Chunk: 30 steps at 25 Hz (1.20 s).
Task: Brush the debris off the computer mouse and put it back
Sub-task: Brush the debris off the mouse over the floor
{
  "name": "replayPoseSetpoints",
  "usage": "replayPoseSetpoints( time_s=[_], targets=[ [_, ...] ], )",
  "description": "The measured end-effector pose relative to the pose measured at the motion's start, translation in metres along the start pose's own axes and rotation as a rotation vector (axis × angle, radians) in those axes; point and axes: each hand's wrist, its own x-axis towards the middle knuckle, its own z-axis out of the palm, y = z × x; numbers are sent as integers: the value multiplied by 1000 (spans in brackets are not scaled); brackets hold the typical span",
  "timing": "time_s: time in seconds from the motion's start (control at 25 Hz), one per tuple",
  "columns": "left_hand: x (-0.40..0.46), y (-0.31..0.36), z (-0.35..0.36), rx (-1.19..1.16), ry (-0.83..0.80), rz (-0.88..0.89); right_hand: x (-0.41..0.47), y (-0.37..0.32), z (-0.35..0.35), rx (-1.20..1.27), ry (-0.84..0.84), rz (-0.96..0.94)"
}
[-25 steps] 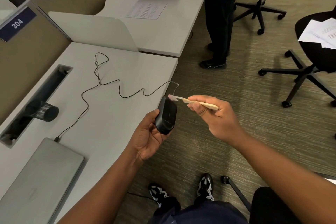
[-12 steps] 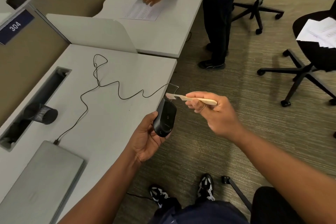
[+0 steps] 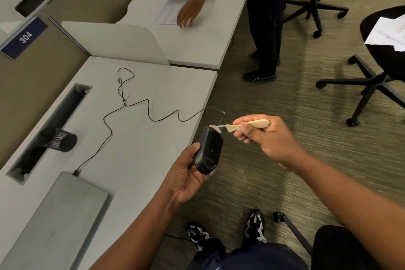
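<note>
Two hands off table's (image 3: pixel 135 160) right edge: left hand (image 3: pixel 186 177) wrapped round black mouse (image 3: pixel 208 152); right hand (image 3: pixel 266 138) pinches wooden brush (image 3: pixel 245 126), bristles touching mouse's front.

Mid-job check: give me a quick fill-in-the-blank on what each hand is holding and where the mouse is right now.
1. The left hand holds the black ____.
2. The right hand grips a brush by its pale ____ handle.
3. The brush tip meets the mouse at its ____ end, away from the person.
4. The mouse's cable runs across the desk to a closed ____.

Missing words: mouse; wooden; far; laptop
</note>
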Motion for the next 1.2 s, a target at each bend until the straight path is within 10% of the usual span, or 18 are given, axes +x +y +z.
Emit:
replayPoseSetpoints(
  time_s=[1.2],
  targets=[
    [-6,8,4,-132,-119,-54,-13,4,-4,164,21,-11]
  ],
)
